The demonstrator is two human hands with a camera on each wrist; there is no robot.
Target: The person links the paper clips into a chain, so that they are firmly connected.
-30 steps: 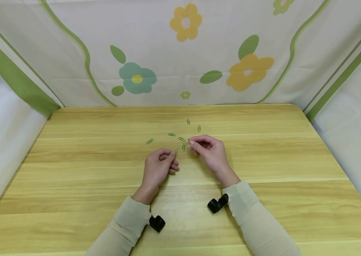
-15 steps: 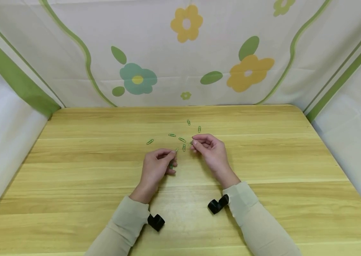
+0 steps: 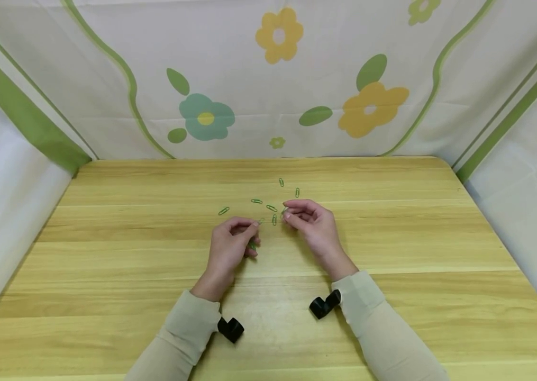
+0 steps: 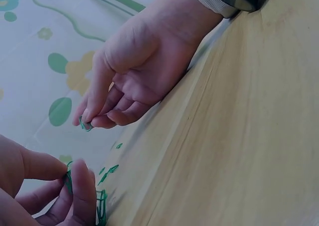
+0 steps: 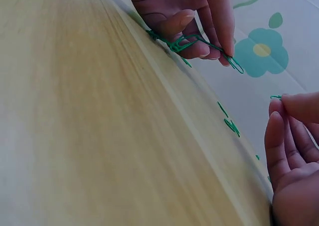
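My left hand (image 3: pixel 231 246) pinches the end of a chain of linked green paper clips (image 5: pixel 177 45) between thumb and index finger. The rest of the chain hangs below, by the other curled fingers, and in the head view those fingers hide most of it. To the right, my right hand (image 3: pixel 313 227) holds a single green paper clip (image 4: pixel 85 123) at its thumb and index fingertips. A short gap separates the two hands. Loose green paper clips lie on the table just beyond, the closest clip (image 3: pixel 274 220) between the hands and another clip (image 3: pixel 271 208) right behind it.
Farther back on the wooden table (image 3: pixel 392 317) are several more clips: one flat clip (image 3: pixel 256 201), a slanted clip (image 3: pixel 223 210) to the left, an upright-lying clip (image 3: pixel 297 192) and the farthest clip (image 3: pixel 281 182). A flowered cloth (image 3: pixel 249 79) hangs behind the table's back edge.
My right hand has drawn its paper clip slightly right, off the loose clips. My left hand has shifted a little left with the chain, widening the gap between the hands.
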